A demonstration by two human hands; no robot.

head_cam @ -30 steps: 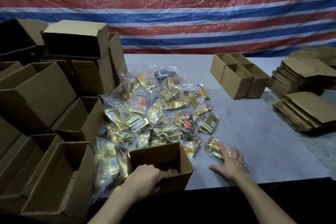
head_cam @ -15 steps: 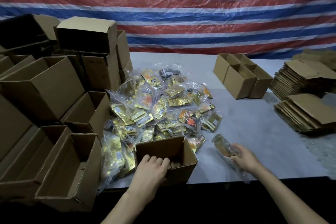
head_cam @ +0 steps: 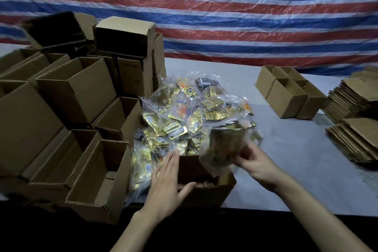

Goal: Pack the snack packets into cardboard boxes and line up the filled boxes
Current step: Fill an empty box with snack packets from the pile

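Observation:
An open cardboard box (head_cam: 212,190) stands at the table's near edge. My left hand (head_cam: 165,182) lies against its left wall with fingers straight and the thumb over the near rim. My right hand (head_cam: 253,161) pinches a clear snack packet (head_cam: 223,147) with gold contents, held upright above the box's right side. Behind the box lies a heap of snack packets (head_cam: 190,116) in clear bags.
Several empty open boxes (head_cam: 81,92) are stacked on the left, one (head_cam: 102,180) right beside the packing box. A group of small boxes (head_cam: 290,92) stands at the back right. Flattened cardboard stacks (head_cam: 356,135) lie at the far right. A striped tarp hangs behind.
My right hand lifted the packet off the table and carried it left to above the box. My left hand shifted from the box's near rim to its left wall, fingers straightened.

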